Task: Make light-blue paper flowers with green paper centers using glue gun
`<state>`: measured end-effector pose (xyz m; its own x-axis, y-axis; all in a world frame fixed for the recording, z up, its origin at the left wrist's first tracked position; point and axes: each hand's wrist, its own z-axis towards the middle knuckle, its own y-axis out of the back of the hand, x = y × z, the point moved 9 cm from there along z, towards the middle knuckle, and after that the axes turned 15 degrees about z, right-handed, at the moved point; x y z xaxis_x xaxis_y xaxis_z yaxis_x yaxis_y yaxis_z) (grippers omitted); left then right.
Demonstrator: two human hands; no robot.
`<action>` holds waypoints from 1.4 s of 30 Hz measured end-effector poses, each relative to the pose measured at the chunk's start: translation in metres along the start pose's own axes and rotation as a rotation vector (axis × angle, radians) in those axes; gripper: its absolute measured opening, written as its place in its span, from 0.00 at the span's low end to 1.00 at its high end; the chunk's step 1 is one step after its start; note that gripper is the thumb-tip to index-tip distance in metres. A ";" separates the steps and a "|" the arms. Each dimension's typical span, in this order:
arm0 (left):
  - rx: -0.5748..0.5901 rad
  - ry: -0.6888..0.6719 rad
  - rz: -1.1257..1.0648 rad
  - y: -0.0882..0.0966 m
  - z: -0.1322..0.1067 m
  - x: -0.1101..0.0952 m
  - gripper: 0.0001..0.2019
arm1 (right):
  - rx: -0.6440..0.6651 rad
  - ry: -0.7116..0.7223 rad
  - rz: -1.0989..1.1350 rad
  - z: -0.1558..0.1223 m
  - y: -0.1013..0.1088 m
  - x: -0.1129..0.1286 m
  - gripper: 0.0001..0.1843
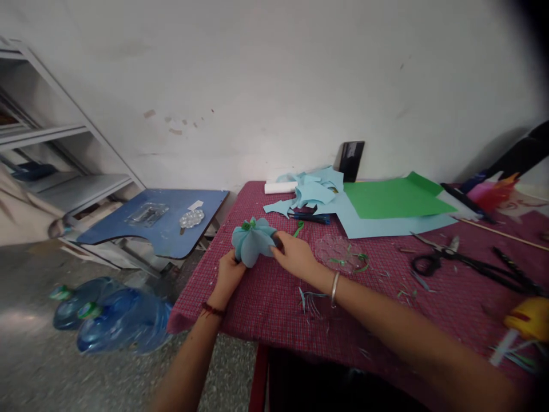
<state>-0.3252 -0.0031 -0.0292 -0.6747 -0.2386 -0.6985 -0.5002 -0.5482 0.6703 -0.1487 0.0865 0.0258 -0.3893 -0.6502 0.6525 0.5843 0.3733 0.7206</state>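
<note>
Paper flower: we hold the light-blue paper flower (254, 245) above the left part of the worktop (244, 309), near its edge.
Left hand: we have the left hand (229, 277) closed on the flower's lower near edge.
Right hand: we have the right hand (295, 255) closed on the petals at the right side.
Done: we see rounded petals assembled and a green piece (248, 225) on top; whether it is fixed, we cannot tell.
Remaining: we judge shaping or securing petals likely outstanding.
Materials: we note blue offcuts (316, 191) and a green sheet (397, 197) behind.
Scissors: we find the scissors (430, 260) lying to the right, unheld.
</note>
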 end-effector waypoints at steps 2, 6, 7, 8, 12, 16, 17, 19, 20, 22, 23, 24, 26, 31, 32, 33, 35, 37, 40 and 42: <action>-0.003 0.000 0.004 0.001 -0.001 -0.001 0.08 | -0.005 0.096 0.077 -0.013 0.002 0.016 0.14; 0.004 -0.008 0.003 0.003 -0.002 -0.005 0.09 | 0.052 0.266 0.371 -0.037 -0.016 0.049 0.17; 0.010 -0.012 0.001 0.003 -0.002 -0.006 0.10 | 0.077 0.244 0.399 -0.039 -0.025 0.051 0.20; 0.016 -0.016 0.001 0.003 -0.002 -0.007 0.10 | 0.101 0.203 0.395 -0.039 -0.035 0.051 0.24; 0.026 -0.020 0.017 0.002 -0.002 -0.010 0.11 | 0.110 0.059 0.298 -0.024 -0.054 0.041 0.27; 0.018 -0.012 0.041 0.002 -0.002 -0.011 0.12 | 0.099 -0.034 0.197 -0.007 -0.054 0.027 0.19; 0.013 -0.009 0.048 0.003 -0.001 -0.011 0.12 | 0.105 -0.048 0.167 -0.004 -0.054 0.024 0.17; 0.002 -0.001 0.059 0.004 -0.001 -0.008 0.12 | 0.120 -0.062 0.111 0.000 -0.054 0.017 0.14; -0.004 0.005 0.062 0.004 0.000 -0.006 0.12 | 0.129 -0.066 0.085 0.001 -0.054 0.015 0.14; -0.014 0.016 0.061 0.004 0.001 -0.003 0.12 | 0.150 -0.069 0.039 0.002 -0.053 0.010 0.14; -0.017 0.021 0.060 0.004 0.002 -0.001 0.11 | 0.158 -0.069 0.019 0.003 -0.053 0.008 0.14; -0.020 0.024 0.062 0.004 0.002 0.000 0.11 | 0.165 -0.068 0.000 0.003 -0.052 0.008 0.14; -0.026 0.024 0.072 0.005 0.002 0.000 0.11 | 0.172 -0.063 -0.029 0.002 -0.049 0.009 0.15; -0.034 -0.021 0.107 0.005 0.001 -0.005 0.10 | 0.168 -0.048 -0.086 0.002 -0.044 0.016 0.16; -0.031 -0.034 0.112 0.004 0.000 -0.006 0.10 | 0.170 -0.047 -0.096 0.004 -0.045 0.016 0.16; -0.027 -0.046 0.116 0.003 0.000 -0.007 0.09 | 0.173 -0.048 -0.105 0.006 -0.046 0.015 0.16; -0.022 -0.064 0.126 0.003 0.000 -0.008 0.08 | 0.189 -0.048 -0.115 0.010 -0.051 0.013 0.17; -0.027 -0.078 0.134 0.004 0.000 -0.009 0.07 | 0.213 -0.043 -0.120 0.012 -0.055 0.012 0.17; -0.034 -0.105 0.129 0.006 -0.002 -0.012 0.07 | 0.250 -0.028 -0.122 0.008 -0.054 0.017 0.17; -0.035 -0.122 0.115 0.007 -0.004 -0.015 0.07 | 0.277 -0.008 -0.120 -0.001 -0.045 0.025 0.18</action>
<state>-0.3166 -0.0062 -0.0149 -0.7883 -0.2034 -0.5806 -0.3982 -0.5507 0.7336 -0.1846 0.0530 0.0095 -0.4499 -0.6957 0.5600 0.3177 0.4613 0.8284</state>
